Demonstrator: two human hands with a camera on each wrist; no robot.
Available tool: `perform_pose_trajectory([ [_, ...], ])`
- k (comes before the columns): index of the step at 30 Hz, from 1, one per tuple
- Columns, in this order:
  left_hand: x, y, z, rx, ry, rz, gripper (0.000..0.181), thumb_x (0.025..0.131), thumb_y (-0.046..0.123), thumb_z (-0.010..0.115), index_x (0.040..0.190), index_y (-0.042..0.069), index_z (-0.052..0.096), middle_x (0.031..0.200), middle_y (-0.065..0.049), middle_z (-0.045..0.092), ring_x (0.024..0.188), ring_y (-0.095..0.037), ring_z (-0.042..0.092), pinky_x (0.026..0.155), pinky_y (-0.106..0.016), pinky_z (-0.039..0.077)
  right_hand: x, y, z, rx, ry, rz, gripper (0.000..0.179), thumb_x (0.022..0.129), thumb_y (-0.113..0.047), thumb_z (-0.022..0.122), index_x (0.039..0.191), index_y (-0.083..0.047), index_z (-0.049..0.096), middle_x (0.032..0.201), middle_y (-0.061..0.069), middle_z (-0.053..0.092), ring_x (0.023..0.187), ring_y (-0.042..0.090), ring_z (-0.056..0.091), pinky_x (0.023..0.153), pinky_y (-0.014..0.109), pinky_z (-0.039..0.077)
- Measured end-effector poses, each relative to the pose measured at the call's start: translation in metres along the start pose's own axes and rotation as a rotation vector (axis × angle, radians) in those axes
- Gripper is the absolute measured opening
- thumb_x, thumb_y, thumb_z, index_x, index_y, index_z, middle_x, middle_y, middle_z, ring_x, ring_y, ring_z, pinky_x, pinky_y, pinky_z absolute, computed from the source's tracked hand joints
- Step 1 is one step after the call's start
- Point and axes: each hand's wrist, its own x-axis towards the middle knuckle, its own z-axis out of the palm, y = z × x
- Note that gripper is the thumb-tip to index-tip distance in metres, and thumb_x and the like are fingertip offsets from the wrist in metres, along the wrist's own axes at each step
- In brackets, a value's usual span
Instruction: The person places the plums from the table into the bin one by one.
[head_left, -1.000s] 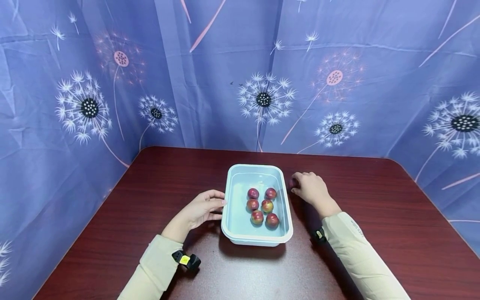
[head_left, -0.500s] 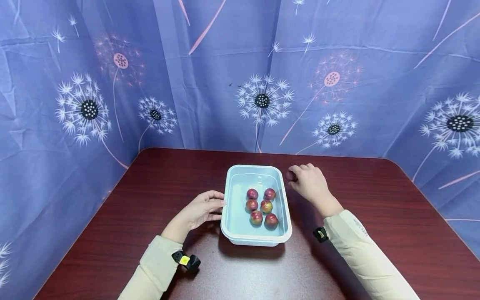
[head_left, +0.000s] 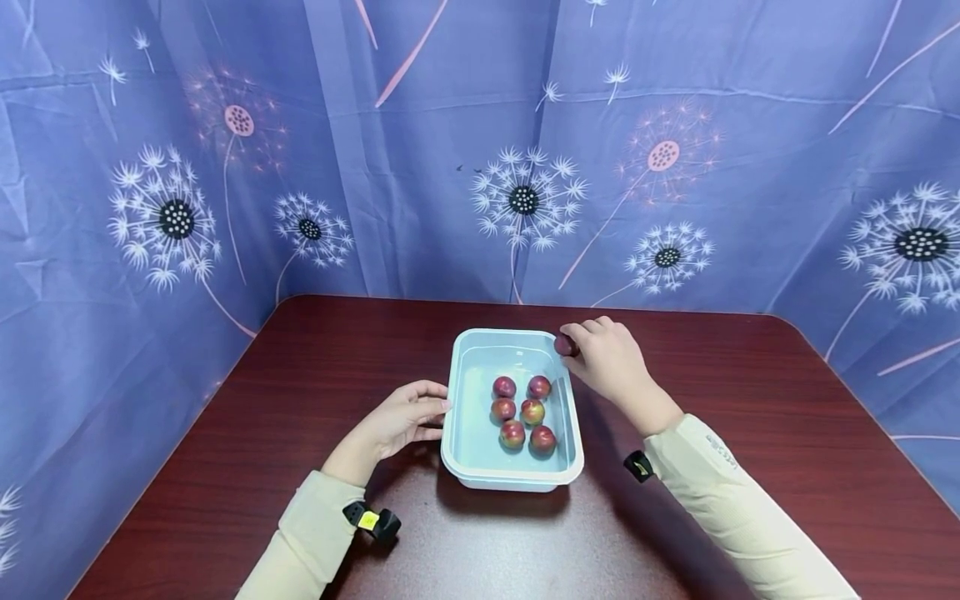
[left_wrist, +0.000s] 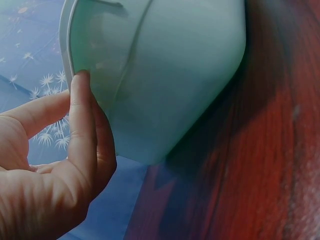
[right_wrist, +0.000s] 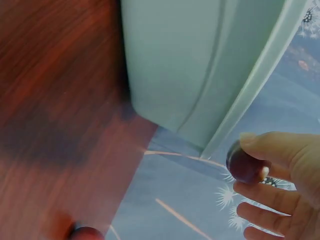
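Note:
A pale blue plastic tub (head_left: 461,450) stands on the table with several red and yellow plums (head_left: 503,409) in its right half. My left hand (head_left: 408,417) is at its left side; in the left wrist view the thumb and fingers pinch the tub's rim, fingertips on the outer wall just under the lip. My right hand (head_left: 611,358) holds a dark red plum (right_wrist: 245,162) between thumb and fingers, while the other fingers stay spread. In the head view this plum overlaps the tub's back right corner.
The dark red wooden table (head_left: 337,358) ends at a blue curtain (head_left: 420,208) with a dandelion print. In the right wrist view another red fruit (right_wrist: 86,233) shows at the bottom edge, on the table. Black wrist cameras (head_left: 371,521) sit below both sleeves.
My right hand has lifted the plum from beside the tub and moved it left and away from me, to the tub's back right corner. The left hand and the tub stay put.

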Motion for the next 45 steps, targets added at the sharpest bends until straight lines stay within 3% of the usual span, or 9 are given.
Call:
perform_pose_trajectory([
  [13,0.0,0.0,0.0,-0.003,0.0,0.0,0.033,0.094,0.01,0.053,0.12,-0.008,0.043,0.099,-0.005,0.061,0.084,-0.009,0.062,0.076,-0.028,0.055,0.008,-0.024,-0.005,0.037,-0.012,-0.078,0.039,0.07,-0.017,0.082,0.104,-0.003,0.067,0.09,0.012,0.07,0.085,0.031,0.061,0.076,0.045,0.049],
  [21,0.001,0.002,0.001,-0.003,-0.009,0.006,0.032,0.094,0.009,0.053,0.119,-0.008,0.044,0.098,-0.005,0.062,0.085,-0.01,0.062,0.076,-0.028,0.055,0.014,-0.042,-0.007,0.068,-0.031,-0.138,0.038,0.07,-0.02,0.082,0.102,-0.005,0.067,0.086,0.009,0.069,0.082,0.028,0.059,0.073,0.041,0.048],
  [25,0.002,0.001,0.001,-0.003,-0.013,0.012,0.034,0.094,0.01,0.054,0.12,-0.01,0.043,0.098,-0.005,0.062,0.084,-0.01,0.062,0.076,-0.028,0.055,0.015,-0.05,-0.004,0.052,-0.047,-0.176,0.037,0.07,-0.02,0.083,0.101,-0.006,0.068,0.088,0.007,0.069,0.081,0.026,0.058,0.072,0.04,0.048],
  [32,0.0,-0.001,-0.001,-0.006,0.012,-0.01,0.028,0.094,0.008,0.053,0.117,-0.005,0.046,0.096,-0.003,0.062,0.084,-0.01,0.063,0.076,-0.029,0.055,0.014,-0.064,0.007,0.026,-0.103,-0.254,0.039,0.072,-0.025,0.082,0.104,-0.007,0.068,0.09,0.005,0.069,0.085,0.024,0.059,0.081,0.038,0.048],
  [38,0.0,-0.001,-0.002,-0.001,-0.004,0.006,0.031,0.094,0.011,0.054,0.119,-0.005,0.045,0.098,-0.001,0.062,0.087,-0.011,0.062,0.078,-0.03,0.055,0.013,-0.073,0.014,0.035,-0.165,-0.289,0.036,0.074,-0.024,0.079,0.104,-0.009,0.066,0.086,0.003,0.065,0.084,0.022,0.057,0.077,0.037,0.048],
  [45,0.002,-0.002,-0.001,0.0,-0.011,0.005,0.03,0.094,0.01,0.053,0.118,-0.006,0.044,0.097,-0.001,0.062,0.086,-0.011,0.062,0.077,-0.029,0.055,0.012,-0.08,0.019,0.049,-0.175,-0.319,0.035,0.074,-0.023,0.079,0.104,-0.011,0.067,0.086,0.002,0.065,0.086,0.022,0.057,0.076,0.036,0.048],
])
